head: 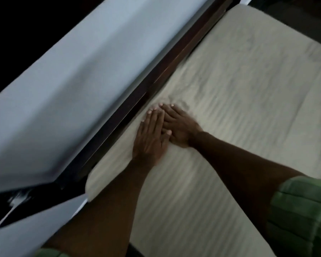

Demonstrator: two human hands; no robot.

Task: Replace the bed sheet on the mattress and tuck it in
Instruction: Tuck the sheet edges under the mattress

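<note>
Two green sleeves frame the near edge of what we see: the right sleeve (302,210) at 4 o'clock and a sliver of the left sleeve (48,253) at 7 o'clock. From them our bare forearms reach up toward the middle of the view and meet there.

Our left hand (150,138) lies palm down with its fingers straight and close together, pressing flat on the bed sheet (230,112); it grips nothing. Our right hand (178,127) lies just beside it at its 2 o'clock, also flat and open, fingers stretched out, with the left hand's fingers overlapping its fingers. Both sets of fingertips point toward 11 o'clock, close to the sheet's edge.

The bed sheet is pale cream with faint woven stripes and covers the mattress from 6 o'clock up to 1 o'clock. Small wrinkles gather just ahead of our fingertips, and softer creases run across the far part. The sheet's near corner curves round the mattress at about 8 o'clock.

Beyond the hands, a dark wooden bed frame (137,101) runs along the sheet's edge from 8 o'clock to 1 o'clock. Past that stands a pale blue wall (63,80), blurred, filling the view toward 10 o'clock
</note>
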